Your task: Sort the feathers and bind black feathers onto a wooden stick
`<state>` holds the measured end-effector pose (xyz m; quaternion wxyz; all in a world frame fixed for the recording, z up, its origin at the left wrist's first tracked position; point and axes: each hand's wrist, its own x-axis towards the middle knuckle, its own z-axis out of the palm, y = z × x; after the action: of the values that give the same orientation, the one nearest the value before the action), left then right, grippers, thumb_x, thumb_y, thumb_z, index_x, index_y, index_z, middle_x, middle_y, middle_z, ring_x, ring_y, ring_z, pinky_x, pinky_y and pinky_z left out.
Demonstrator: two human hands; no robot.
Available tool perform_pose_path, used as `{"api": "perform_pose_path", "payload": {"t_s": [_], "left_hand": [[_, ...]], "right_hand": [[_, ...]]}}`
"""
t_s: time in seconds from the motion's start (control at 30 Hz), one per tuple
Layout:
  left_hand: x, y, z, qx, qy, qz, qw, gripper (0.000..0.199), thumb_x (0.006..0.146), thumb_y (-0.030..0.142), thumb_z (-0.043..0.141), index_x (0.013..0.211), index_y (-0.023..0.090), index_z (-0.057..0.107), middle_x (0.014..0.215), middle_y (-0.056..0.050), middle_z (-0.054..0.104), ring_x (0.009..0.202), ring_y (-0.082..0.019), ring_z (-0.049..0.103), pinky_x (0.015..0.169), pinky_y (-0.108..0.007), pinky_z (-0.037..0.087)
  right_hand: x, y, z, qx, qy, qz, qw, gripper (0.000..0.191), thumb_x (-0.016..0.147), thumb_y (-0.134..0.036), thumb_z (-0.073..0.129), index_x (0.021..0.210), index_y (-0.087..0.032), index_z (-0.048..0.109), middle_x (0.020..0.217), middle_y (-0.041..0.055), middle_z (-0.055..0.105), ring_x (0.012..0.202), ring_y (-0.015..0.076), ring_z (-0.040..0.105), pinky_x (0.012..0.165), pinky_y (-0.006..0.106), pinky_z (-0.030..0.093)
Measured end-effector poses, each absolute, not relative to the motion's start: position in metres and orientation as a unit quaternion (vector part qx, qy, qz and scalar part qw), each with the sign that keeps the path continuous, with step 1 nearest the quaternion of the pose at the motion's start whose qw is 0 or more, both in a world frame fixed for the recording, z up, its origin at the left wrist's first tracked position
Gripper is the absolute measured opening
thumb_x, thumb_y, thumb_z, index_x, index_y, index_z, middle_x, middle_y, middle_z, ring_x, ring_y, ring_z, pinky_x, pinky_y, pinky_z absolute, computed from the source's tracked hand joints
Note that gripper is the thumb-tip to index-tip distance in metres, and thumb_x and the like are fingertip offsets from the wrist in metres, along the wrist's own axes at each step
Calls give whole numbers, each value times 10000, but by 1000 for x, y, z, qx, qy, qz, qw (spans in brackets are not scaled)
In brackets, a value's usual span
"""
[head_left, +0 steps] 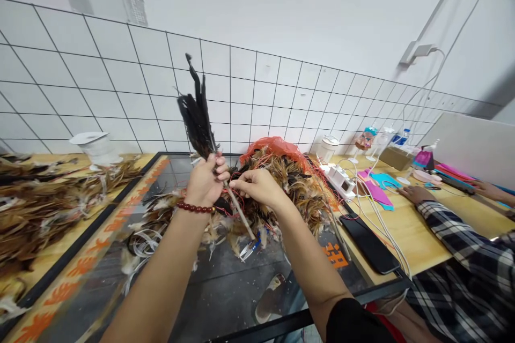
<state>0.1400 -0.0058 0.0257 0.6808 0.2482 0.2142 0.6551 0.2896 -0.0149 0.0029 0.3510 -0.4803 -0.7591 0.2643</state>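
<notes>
A bundle of black feathers (198,118) stands upright on a thin stick (241,213), with my left hand (207,179) wrapped round its base. My right hand (257,185) is just right of the stick, thumb and forefinger pinched together; what lies between them, if anything, is too small to make out. Under and behind both hands lies a heap of brown feathers (298,185) with thin red strands. Small blue-handled snips (250,249) rest on the glass top (217,289) near the stick's lower end.
More brown feathers (44,198) and a white spool (97,147) lie at the left. Red plastic (276,146) backs the heap. A power strip (341,179), cables and a phone (370,244) are at the right, beside another person's hand (416,193) and plaid sleeve. A wire grid (255,83) stands behind.
</notes>
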Motion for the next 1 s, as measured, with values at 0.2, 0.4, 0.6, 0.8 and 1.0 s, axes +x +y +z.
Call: {"api": "perform_pose_path", "payload": {"t_s": [0.2, 0.4, 0.6, 0.8, 1.0], "left_hand": [[91, -4, 45, 248, 220, 666, 668, 310, 1005, 107, 309, 792, 111, 535, 588, 35, 425, 399, -30, 374, 338, -106, 223], [82, -7, 49, 251, 210, 672, 664, 296, 1004, 116, 327, 795, 116, 537, 601, 33, 425, 409, -32, 381, 342, -109, 216], [86, -12, 52, 261, 220, 659, 670, 301, 1006, 110, 313, 799, 114, 532, 608, 35, 417, 413, -30, 375, 342, -106, 219], [86, -13, 54, 249, 231, 660, 671, 298, 1007, 112, 312, 803, 120, 527, 601, 33, 420, 413, -32, 363, 337, -104, 229], [98, -7, 45, 259, 251, 642, 677, 275, 999, 107, 338, 803, 116, 530, 618, 26, 426, 422, -32, 366, 335, -102, 224]], "right_hand": [[289, 2, -4, -557, -765, 155, 285, 138, 844, -271, 633, 791, -207, 743, 777, 21, 737, 757, 151, 659, 704, 234, 435], [247, 61, -18, -548, -833, -26, 74, 283, 898, -209, 497, 1060, -242, 727, 1082, 85, 730, 1007, 228, 663, 777, 296, 475], [209, 91, -39, -462, -885, -50, -4, 277, 873, -185, 561, 1080, -258, 729, 1192, 84, 686, 1133, 249, 595, 930, 365, 451], [216, 82, -35, -463, -876, -82, 109, 244, 887, -231, 559, 1062, -213, 727, 1192, 124, 619, 1127, 250, 549, 953, 388, 432], [265, 47, 4, -481, -700, 90, 520, 178, 841, -281, 563, 918, -181, 688, 692, -17, 606, 643, 124, 544, 654, 242, 452]]}}
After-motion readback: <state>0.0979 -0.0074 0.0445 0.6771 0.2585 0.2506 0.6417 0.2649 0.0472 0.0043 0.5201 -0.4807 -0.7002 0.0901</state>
